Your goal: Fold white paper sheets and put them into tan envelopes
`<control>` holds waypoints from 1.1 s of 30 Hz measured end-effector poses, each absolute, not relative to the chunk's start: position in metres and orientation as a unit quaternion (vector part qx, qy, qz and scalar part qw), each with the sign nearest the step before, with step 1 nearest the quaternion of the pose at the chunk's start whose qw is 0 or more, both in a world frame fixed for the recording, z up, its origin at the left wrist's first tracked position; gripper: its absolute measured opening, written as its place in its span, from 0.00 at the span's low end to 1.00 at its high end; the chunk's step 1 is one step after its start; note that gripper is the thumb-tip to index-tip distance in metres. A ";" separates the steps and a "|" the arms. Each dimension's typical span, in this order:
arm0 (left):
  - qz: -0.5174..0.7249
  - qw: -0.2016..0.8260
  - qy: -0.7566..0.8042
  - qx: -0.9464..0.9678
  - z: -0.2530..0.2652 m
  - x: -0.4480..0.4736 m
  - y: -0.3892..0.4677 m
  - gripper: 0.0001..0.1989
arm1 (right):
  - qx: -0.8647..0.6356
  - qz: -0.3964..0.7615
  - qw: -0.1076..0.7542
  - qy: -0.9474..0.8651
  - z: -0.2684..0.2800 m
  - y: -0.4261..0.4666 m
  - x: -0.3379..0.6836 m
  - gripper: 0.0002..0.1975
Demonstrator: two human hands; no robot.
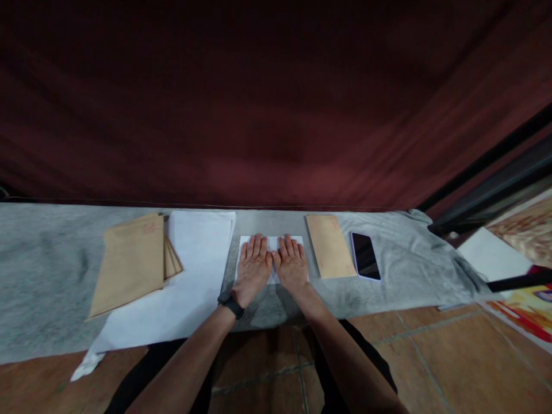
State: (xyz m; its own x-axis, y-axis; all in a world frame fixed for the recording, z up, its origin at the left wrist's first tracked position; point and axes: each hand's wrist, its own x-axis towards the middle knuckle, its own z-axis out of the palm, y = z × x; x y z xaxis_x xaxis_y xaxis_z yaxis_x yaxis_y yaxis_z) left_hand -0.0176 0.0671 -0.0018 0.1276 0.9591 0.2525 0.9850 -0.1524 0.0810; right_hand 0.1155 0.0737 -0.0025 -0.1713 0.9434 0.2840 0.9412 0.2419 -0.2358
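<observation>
Both palms press down on a small white sheet of paper (272,278) in the middle of the grey cloth. My left hand (253,265) lies flat on its left half, fingers stretched toward the far edge, a dark watch (231,305) on the wrist. On the right half rests my right hand (292,264), also flat with fingers extended. The thumbs nearly meet at the centre. Much of the paper is hidden under the hands. Just right of it lies a brown envelope (331,247).
To the left, several brown envelopes (131,261) overlap large white sheets (198,253) that hang over the near edge. A phone (365,256) lies beyond the right envelope. Grey cloth (414,259) covers the surface, with a dark red curtain (276,132) behind and tiled floor (457,351) below.
</observation>
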 end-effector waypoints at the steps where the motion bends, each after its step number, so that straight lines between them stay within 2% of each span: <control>1: -0.118 0.052 -0.652 -0.747 -0.001 -0.018 0.067 0.28 | -0.619 -0.002 0.190 -0.762 -0.003 0.073 0.116 0.28; 11: -0.114 0.041 -0.681 -0.722 0.002 -0.025 0.061 0.30 | -0.617 -0.058 0.233 -0.749 -0.021 0.066 0.127 0.32; 21: -0.159 0.037 -0.679 -0.716 -0.004 -0.034 0.051 0.31 | -0.617 -0.072 0.235 -0.748 -0.021 0.055 0.143 0.33; 28: -0.201 0.043 -0.615 -0.762 0.000 -0.025 0.023 0.32 | -0.606 -0.022 0.235 -0.760 -0.003 0.040 0.140 0.33; 33: -0.166 0.054 -0.557 -0.812 -0.005 -0.009 0.002 0.32 | -0.536 0.063 0.216 -0.813 0.003 0.019 0.127 0.30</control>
